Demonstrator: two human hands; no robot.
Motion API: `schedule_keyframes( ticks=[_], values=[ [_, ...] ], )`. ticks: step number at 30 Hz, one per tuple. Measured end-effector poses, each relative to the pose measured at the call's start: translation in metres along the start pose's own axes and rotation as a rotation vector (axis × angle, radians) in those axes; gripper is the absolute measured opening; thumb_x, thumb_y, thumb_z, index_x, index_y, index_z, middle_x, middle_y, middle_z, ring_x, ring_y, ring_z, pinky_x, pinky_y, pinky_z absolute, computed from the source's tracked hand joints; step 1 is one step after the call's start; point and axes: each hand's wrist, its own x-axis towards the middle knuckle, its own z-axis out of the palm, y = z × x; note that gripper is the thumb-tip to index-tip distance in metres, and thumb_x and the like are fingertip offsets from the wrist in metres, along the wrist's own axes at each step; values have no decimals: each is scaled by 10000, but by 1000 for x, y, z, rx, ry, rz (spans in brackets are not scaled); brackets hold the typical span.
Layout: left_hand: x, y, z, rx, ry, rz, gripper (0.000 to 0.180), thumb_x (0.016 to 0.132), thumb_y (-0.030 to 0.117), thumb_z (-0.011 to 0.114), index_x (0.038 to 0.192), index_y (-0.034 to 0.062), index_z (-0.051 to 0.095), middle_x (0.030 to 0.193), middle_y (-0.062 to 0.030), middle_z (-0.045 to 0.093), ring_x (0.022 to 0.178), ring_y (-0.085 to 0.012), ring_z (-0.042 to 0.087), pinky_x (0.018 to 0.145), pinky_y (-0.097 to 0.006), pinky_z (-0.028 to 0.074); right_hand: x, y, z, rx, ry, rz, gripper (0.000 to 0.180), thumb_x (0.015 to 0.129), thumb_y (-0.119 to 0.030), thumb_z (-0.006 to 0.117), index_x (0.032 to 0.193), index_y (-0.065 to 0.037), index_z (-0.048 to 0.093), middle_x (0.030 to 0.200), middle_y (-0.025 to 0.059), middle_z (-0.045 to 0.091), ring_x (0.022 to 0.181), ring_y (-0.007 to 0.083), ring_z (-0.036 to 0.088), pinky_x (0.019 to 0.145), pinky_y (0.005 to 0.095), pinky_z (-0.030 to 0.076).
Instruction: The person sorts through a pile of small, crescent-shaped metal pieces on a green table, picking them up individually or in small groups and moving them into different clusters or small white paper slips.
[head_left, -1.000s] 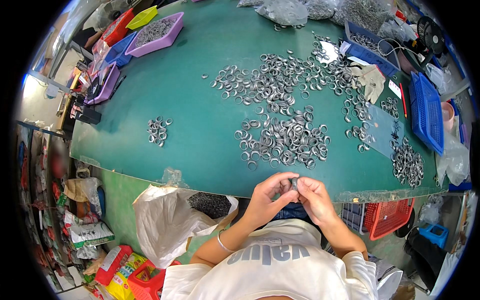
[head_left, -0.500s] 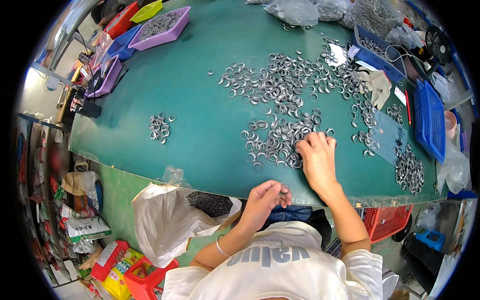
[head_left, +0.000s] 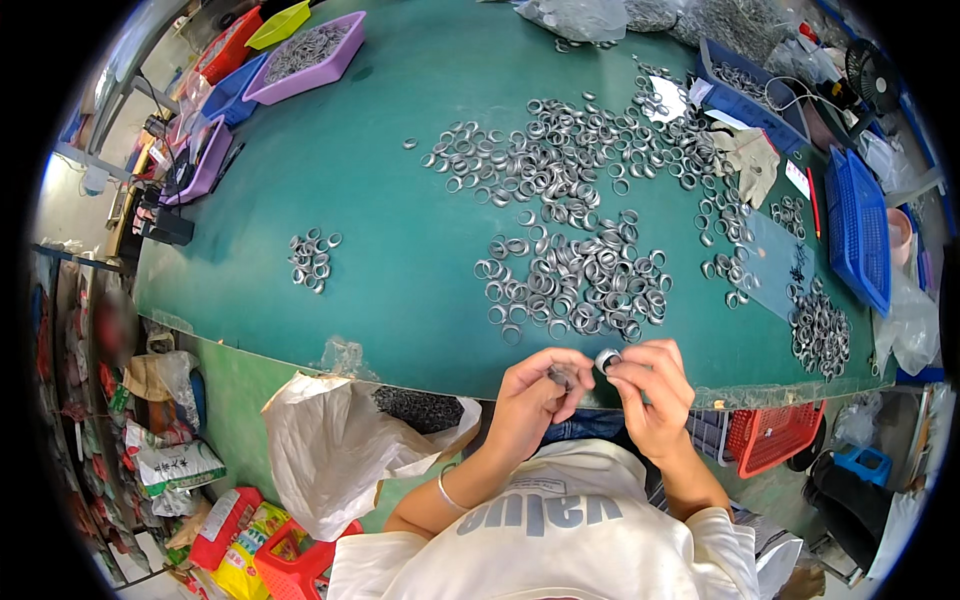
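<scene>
A metal ring (head_left: 607,359) is pinched in the right hand (head_left: 652,392); a small part (head_left: 560,377) is held in the left hand (head_left: 532,398); squareness should be kept at the table (head_left: 400,270) edge.

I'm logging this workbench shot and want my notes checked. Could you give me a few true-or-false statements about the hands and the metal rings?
1. The right hand pinches a metal ring at the table's near edge. True.
2. The left hand rests flat among the big pile of rings. False: it is raised beside the right hand, off the pile.
3. A small cluster of rings lies apart to the left. True.
4. The purple tray is empty. False: it holds rings.
</scene>
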Motion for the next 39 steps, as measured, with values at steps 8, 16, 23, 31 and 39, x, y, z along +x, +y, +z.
schedule_keyframes(
  ticks=[8, 16, 23, 31, 39],
  values=[
    [-7, 6, 19, 172, 17, 83, 294, 897, 42, 550, 1188, 3, 564, 960, -16, 578, 771, -61, 488, 662, -198, 391, -5, -5, -3, -87, -26, -93, 221, 631, 26, 685, 846, -25, 663, 873, 79, 600, 754, 264, 541, 677, 365, 417],
    [-6, 2, 11, 83, -73, 39, 278, 892, 57, 617, 1166, 15, 593, 964, -5, 596, 863, -65, 529, 750, -206, 437, -5, -9, -6, -128, -26, -118, 232, 634, 18, 664, 861, -30, 665, 887, 74, 609, 753, 254, 541, 676, 361, 406],
    [-6, 7, 18, 111, -84, 85, 312, 883, -2, 600, 1193, -8, 569, 1007, -32, 586, 924, -81, 525, 808, -238, 450, -8, -5, -4, -110, 1, -89, 216, 645, 13, 669, 858, -24, 661, 881, 80, 609, 748, 259, 539, 668, 361, 405],
    [-3, 9, 18, 146, -95, 47, 469, 932, 4, 475, 1382, -4, 345, 1241, -157, 514, 1085, -194, 539, 934, -322, 452, -13, -1, -4, 79, 88, 192, 155, 705, 58, 654, 848, 1, 646, 857, 105, 614, 739, 263, 550, 681, 340, 428],
    [-1, 1, 17, 216, -177, -16, 564, 909, -70, 454, 1429, -10, 245, 1357, -199, 427, 1215, -210, 463, 1028, -353, 377, -17, 3, -2, -150, 23, 13, 190, 670, -15, 714, 855, -40, 676, 903, 75, 632, 802, 254, 560, 724, 353, 406]
  ],
)
